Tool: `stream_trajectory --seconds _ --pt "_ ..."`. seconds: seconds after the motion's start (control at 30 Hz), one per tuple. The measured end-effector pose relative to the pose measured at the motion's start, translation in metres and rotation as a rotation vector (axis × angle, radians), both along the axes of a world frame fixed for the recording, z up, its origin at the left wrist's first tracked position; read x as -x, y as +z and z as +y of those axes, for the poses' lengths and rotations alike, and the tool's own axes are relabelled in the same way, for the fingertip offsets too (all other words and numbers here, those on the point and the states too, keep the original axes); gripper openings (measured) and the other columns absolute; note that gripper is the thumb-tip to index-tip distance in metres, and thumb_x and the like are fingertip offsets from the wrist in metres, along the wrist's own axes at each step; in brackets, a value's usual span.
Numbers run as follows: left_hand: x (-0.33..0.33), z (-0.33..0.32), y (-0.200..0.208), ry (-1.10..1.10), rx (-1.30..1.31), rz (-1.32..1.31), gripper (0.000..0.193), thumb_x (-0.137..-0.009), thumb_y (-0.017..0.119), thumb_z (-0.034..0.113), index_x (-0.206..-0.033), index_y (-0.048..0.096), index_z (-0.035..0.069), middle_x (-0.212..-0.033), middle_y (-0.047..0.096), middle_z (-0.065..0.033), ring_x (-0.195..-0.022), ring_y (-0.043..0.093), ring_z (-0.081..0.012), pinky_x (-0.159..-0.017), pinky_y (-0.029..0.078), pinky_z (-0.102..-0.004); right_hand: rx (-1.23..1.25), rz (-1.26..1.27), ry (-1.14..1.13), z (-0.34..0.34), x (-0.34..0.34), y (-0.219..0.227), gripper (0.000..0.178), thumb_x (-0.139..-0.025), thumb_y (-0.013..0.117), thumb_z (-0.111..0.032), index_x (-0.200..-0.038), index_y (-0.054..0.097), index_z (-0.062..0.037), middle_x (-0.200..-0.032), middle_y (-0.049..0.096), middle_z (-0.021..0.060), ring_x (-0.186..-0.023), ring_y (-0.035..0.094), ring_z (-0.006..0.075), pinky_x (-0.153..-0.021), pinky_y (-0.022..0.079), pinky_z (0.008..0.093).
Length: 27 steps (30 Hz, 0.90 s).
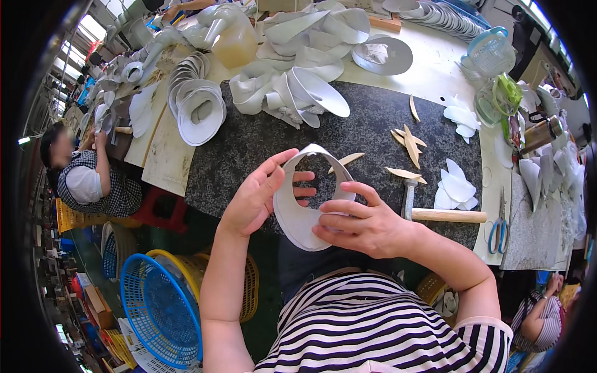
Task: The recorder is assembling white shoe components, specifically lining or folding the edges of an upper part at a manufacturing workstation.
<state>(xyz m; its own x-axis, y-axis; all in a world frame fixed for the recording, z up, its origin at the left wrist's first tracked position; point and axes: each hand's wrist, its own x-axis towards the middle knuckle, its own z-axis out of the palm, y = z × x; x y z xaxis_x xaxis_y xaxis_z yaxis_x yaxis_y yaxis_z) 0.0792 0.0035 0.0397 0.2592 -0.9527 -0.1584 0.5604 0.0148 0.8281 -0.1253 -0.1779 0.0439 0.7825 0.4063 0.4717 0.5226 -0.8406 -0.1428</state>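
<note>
Over the near edge of the tabletop (435, 68), a light grey ring-shaped piece (298, 225) is held up between both hands, opening facing the wearer, narrow end uppermost.

Left hand (255, 198): gripping the left wall of the piece; index finger along the upper rim, other fingertips visible through the opening. Right hand (367, 224): fingers curled over the right wall, gripping; thumb hidden, position cannot be told.

Dark speckled slab (373, 99) covers the middle of the tabletop. Toward its near right corner: hammer (451, 216), wooden handle reaching the slab's right edge, metal head just beside pale crescent strips (403, 173). More crescents lie toward the far right corner, some crossed over each other. Two loose groups of white cut pieces (457, 188) near the slab's right edge. Scissors (498, 236), blue handles, just beyond that edge on the tabletop.

Slab's far edge: heap of grey curved pieces (305, 87), with a bottle of yellowish liquid (235, 42) behind it. Far left corner: nested stack of grey rings (214, 121). Floor, left of the wearer: blue basket (140, 298).
</note>
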Motion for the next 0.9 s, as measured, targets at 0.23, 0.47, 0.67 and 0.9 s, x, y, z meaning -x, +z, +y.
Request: stream_trajectory --seconds 0.23,0.47,0.67,0.9 --pt "-0.005 -0.002 -0.007 0.116 -0.227 -0.484 0.059 -0.097 0.074 0.028 -0.144 0.048 0.004 -0.128 0.066 -0.0171 -0.112 0.069 -0.0255 -0.091 0.058 -0.0405 -0.035 0.023 0.021 0.003 -0.013 -0.015 0.041 -0.081 0.065 -0.017 -0.121 0.071 -0.0119 -0.118 0.063 0.0024 -0.133 0.050 0.0213 -0.122 0.025 0.0571" --pt "-0.079 -0.017 0.020 0.573 -0.493 -1.733 0.018 -0.096 0.062 0.012 -0.111 0.072 0.011 -0.089 0.072 -0.0194 -0.084 0.071 -0.0412 -0.075 0.055 -0.0517 -0.123 0.043 -0.049 0.006 -0.030 0.012 0.056 -0.085 0.071 -0.023 -0.140 0.060 -0.0163 -0.136 0.056 0.0082 -0.130 0.052 0.0238 -0.118 0.029 0.0538" --pt "-0.246 0.014 -0.006 0.767 -0.879 -1.958 0.030 -0.095 0.064 0.017 -0.125 0.071 0.017 -0.105 0.064 -0.0165 -0.097 0.068 -0.0385 -0.082 0.055 -0.0491 -0.285 0.140 -0.148 -0.018 -0.053 0.006 0.036 -0.089 0.078 -0.023 -0.121 0.070 -0.0088 -0.125 0.061 0.0122 -0.116 0.058 0.0325 -0.095 0.048 0.0460" --pt "-0.265 0.019 -0.039 0.780 -1.013 -1.897 0.048 -0.095 0.064 0.016 -0.143 0.060 0.022 -0.106 0.061 -0.0149 -0.099 0.067 -0.0361 -0.082 0.056 -0.0488 -0.315 0.213 -0.187 -0.030 -0.067 0.000 0.029 -0.088 0.078 -0.015 -0.115 0.072 -0.0051 -0.120 0.064 0.0133 -0.110 0.061 0.0345 -0.093 0.051 0.0453"
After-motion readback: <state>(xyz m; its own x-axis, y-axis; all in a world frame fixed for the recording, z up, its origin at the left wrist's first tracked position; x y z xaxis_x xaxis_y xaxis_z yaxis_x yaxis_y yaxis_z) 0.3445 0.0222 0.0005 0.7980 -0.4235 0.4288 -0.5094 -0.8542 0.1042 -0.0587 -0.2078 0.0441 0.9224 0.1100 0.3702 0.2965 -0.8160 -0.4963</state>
